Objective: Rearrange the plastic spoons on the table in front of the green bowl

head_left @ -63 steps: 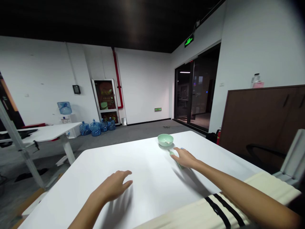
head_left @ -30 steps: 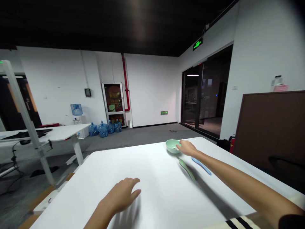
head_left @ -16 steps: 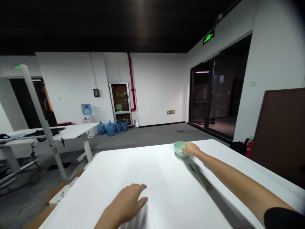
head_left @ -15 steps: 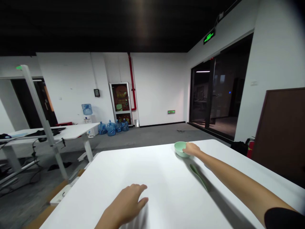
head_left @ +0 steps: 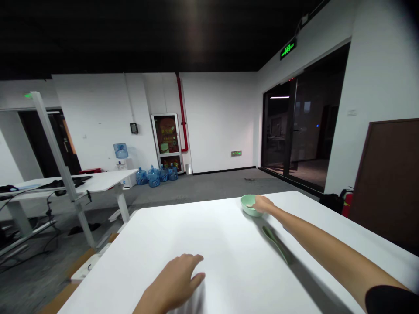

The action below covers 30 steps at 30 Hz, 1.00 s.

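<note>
A pale green bowl (head_left: pixel 246 210) stands upright near the far edge of the white table (head_left: pixel 216 261). Over its right side is my right hand (head_left: pixel 264 204), fingers bunched together and tips inside the rim. A small pale thing (head_left: pixel 249 205) shows in the bowl at those fingertips; its kind is too small to tell, and whether they grip it is partly hidden. Nearer to me lies a darker green spoon (head_left: pixel 275 242), under my right forearm's left side. My left hand (head_left: pixel 178 279) hovers low over the near part of the table, holding nothing, thumb and fingers apart.
Left of the table, at floor level, are cardboard and a white item (head_left: pixel 85 269). Farther left stands another white desk (head_left: pixel 108 176) with cables and an upright post (head_left: pixel 55 144). A brown board (head_left: pixel 386 187) stands at the right; blue water bottles (head_left: pixel 153 176) are at the back.
A small pale thing now shows inside the bowl by my right fingertips. Both hands stay nearly in place; the view has shifted very slightly.
</note>
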Motion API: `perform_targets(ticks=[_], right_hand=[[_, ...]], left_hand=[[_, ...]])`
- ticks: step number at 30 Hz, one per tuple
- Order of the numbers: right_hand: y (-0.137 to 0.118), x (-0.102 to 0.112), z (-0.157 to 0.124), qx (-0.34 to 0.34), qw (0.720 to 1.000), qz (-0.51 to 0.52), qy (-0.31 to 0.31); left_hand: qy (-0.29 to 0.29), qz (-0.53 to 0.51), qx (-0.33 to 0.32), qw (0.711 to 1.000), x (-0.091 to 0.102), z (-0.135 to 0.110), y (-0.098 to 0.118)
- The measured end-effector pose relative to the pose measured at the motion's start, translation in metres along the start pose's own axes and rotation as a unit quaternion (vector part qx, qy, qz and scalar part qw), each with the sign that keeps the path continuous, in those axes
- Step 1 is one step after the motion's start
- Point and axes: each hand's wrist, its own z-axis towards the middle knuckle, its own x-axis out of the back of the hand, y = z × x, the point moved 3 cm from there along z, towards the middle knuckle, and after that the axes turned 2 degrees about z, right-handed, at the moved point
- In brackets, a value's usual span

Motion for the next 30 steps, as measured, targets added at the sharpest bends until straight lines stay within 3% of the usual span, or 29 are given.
perform_targets(ticks=[3, 9, 14, 20, 30], right_hand=[[-0.002, 0.015, -0.014, -0.031, 0.999, -0.021, -0.018], [-0.001, 0.048, -0.06, 0.032, 0.999, -0.008, -0.016], [0.013, 0.06, -0.106, 0.083, 0.993, 0.059, -0.057], [0.035, 0.05, -0.139, 0.068, 0.989, 0.092, -0.097], [0.071, 0.007, -0.135, -0.012, 0.998, 0.032, -0.06]], left_hand=[[0.005, 0.002, -0.003, 1.0, -0.001, 0.0, 0.0], [0.013, 0.003, -0.007, 1.0, -0.002, -0.002, 0.0], [0.016, 0.01, -0.019, 1.0, -0.001, -0.006, 0.001], [0.025, 0.01, -0.027, 0.999, -0.001, -0.01, 0.002], [0.017, 0.019, -0.018, 1.0, -0.002, -0.008, 0.003]])
